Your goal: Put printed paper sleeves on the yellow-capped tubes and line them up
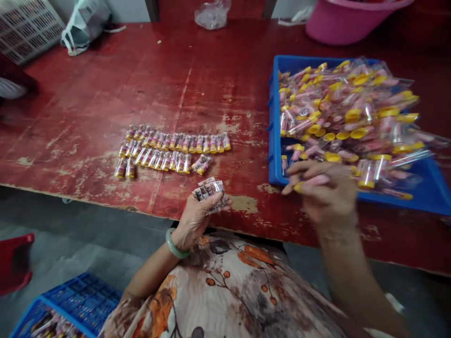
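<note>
My left hand [195, 213] is closed on a small fanned stack of printed cards [209, 188], held above the table's front edge. My right hand [327, 199], blurred, pinches a small pink tube with a yellow end [316, 180] at the near left corner of a blue tray [272, 122]. Heaped in that tray are many clear tubes with yellow caps and pink contents [366, 110]. Left of centre, tubes with printed wraps [172, 141] lie side by side in uneven rows. Two more wrapped tubes [201, 165] lie just beyond my left hand.
The worn red table [88, 103] spans the view. At its back are a pink basin [345, 23], a clear plastic bag [212, 14], a whitish bag [86, 23] and a white slatted crate [28, 28]. Below left are a blue crate [77, 300] and a red stool [16, 263].
</note>
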`<act>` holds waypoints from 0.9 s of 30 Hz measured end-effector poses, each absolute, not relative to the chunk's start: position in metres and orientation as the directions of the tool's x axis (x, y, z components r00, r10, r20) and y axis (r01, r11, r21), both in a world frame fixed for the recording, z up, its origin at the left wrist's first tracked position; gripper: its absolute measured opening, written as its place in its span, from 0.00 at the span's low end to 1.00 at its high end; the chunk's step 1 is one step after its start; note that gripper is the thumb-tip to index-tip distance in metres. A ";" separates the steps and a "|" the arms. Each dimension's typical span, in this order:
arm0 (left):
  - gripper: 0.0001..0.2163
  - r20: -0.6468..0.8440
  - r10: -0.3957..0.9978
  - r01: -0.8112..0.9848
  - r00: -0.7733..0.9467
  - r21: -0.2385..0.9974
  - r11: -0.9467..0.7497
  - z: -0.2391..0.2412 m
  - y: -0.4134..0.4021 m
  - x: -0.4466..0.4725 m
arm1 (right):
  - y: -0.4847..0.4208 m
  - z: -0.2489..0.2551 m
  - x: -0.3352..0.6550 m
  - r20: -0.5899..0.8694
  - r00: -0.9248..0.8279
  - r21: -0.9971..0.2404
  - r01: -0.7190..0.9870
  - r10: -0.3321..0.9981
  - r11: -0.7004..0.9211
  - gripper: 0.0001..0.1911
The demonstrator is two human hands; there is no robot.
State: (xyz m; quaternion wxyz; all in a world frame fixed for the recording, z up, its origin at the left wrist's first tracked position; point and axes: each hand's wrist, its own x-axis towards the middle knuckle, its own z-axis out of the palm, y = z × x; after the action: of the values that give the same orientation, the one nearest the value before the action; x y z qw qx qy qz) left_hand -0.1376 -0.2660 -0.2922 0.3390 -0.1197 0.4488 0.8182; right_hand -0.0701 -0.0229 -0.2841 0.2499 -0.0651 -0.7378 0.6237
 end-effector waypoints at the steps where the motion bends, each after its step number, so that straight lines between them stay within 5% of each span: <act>1: 0.15 -0.501 0.439 -0.658 -0.746 0.659 -0.366 -0.293 -0.263 -0.137 | -0.045 -0.287 -0.067 0.262 -0.880 -0.964 -0.220 0.395 0.147 0.07; 14: 0.17 -0.490 0.450 -0.650 -0.746 0.683 -0.334 -0.295 -0.269 -0.136 | -0.126 -0.309 -0.102 -0.059 -0.925 -0.998 0.042 0.376 -0.051 0.14; 27: 0.14 -0.421 0.310 -0.521 -0.852 0.739 -0.428 -0.293 -0.275 -0.135 | -0.134 -0.315 -0.088 -0.037 -0.918 -0.997 0.005 0.395 -0.081 0.15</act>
State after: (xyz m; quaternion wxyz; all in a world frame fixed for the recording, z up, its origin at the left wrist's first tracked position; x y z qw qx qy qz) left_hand -0.1353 -0.2749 -0.2931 0.2479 -0.1111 0.4738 0.8377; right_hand -0.0879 -0.1336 -0.3149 0.1353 -0.1508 -0.6642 0.7196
